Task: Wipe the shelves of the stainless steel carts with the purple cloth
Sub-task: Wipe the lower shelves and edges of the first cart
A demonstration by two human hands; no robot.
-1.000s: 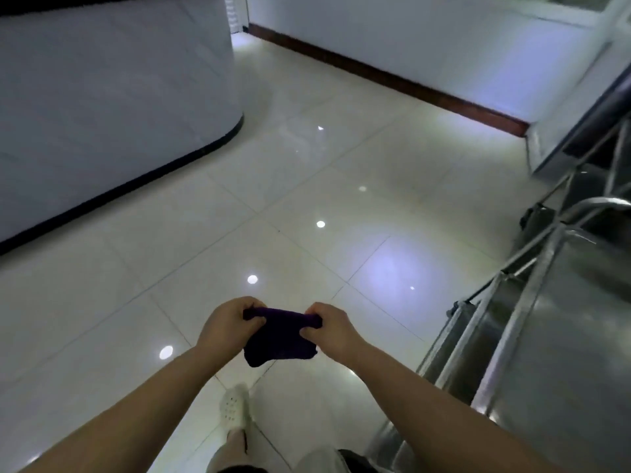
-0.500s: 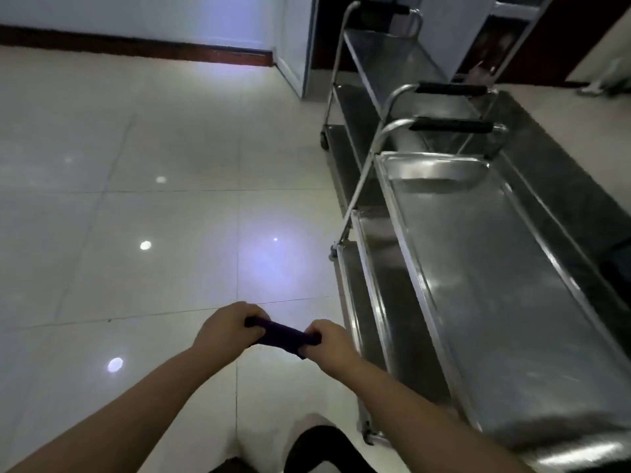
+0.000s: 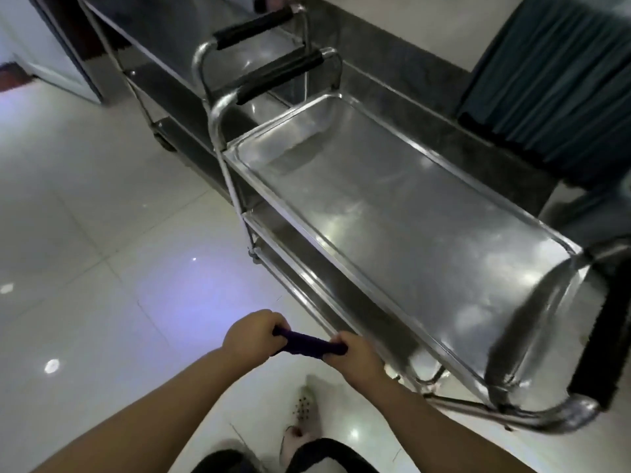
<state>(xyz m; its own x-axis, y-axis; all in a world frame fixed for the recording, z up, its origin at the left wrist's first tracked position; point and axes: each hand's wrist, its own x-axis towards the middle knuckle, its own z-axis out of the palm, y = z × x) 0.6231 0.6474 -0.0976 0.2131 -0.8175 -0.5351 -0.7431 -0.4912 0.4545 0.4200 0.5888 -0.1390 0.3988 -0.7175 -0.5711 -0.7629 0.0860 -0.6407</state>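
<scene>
The purple cloth (image 3: pixel 304 343) is bunched into a short roll, stretched between both hands above the floor. My left hand (image 3: pixel 251 337) grips its left end and my right hand (image 3: pixel 355 356) grips its right end. Just right of the hands stands a stainless steel cart (image 3: pixel 409 213), its bare top shelf running from near right to far left. A lower shelf (image 3: pixel 327 285) shows beneath its near edge. A second steel cart (image 3: pixel 164 52) stands behind it, further off to the left.
Black-gripped push handles (image 3: pixel 280 76) of both carts rise at the far end. A dark stone ledge (image 3: pixel 426 83) runs behind the carts. A teal curtain (image 3: pixel 553 70) hangs at upper right. Glossy white floor tiles (image 3: pixel 102 233) spread to the left. My white shoe (image 3: pixel 304 414) is below the hands.
The view has swung right and closer to the carts, so the near cart's top shelf now fills the right side. Both hands kept hold of the cloth, now bunched tighter.
</scene>
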